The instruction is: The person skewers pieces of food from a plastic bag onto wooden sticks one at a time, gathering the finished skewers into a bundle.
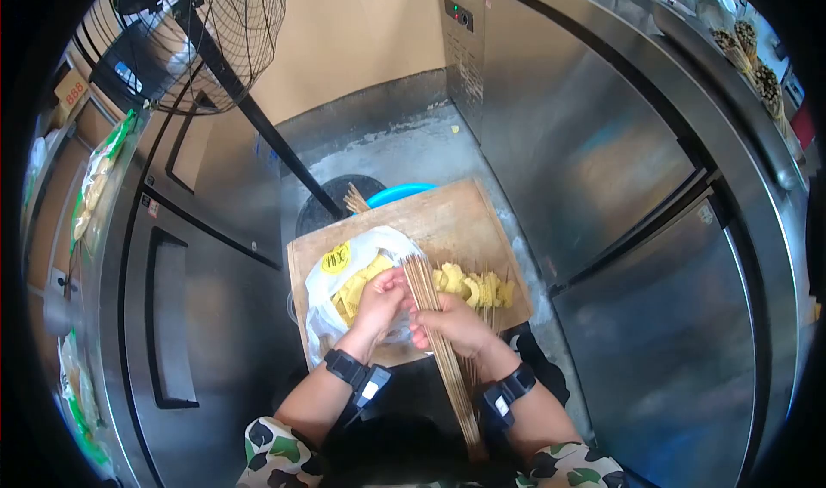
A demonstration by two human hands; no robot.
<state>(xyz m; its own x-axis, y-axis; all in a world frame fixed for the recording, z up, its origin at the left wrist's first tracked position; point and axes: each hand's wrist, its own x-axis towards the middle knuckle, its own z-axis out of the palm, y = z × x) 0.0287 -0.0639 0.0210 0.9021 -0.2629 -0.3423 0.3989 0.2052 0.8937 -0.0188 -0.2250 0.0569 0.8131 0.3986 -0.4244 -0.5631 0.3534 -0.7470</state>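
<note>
Presently, the right hand (454, 323) is closed around a bundle of bamboo skewers (443, 350), whose long axis runs from the upper left, over the wooden board (447, 217), down and to the right toward the person's lap, with the lower ends extending past the wrist. The left hand (379, 303) has its fingers pinched together at the upper end of the bundle, just beside the right hand; whether it holds a single skewer or a food piece cannot be determined. The board serves as the surface and is set at a tilt, its far edge near a blue basin (400, 194) with more sticks at its rim. A white plastic bag (344, 268) lies open on the left part of the board and contains yellow pieces; further yellow pieces on skewers (473, 288) lie right of the hands. The far half of the board is bare. Steel cabinets (602, 161) stand on both sides, leaving a narrow floor strip between them.
</note>
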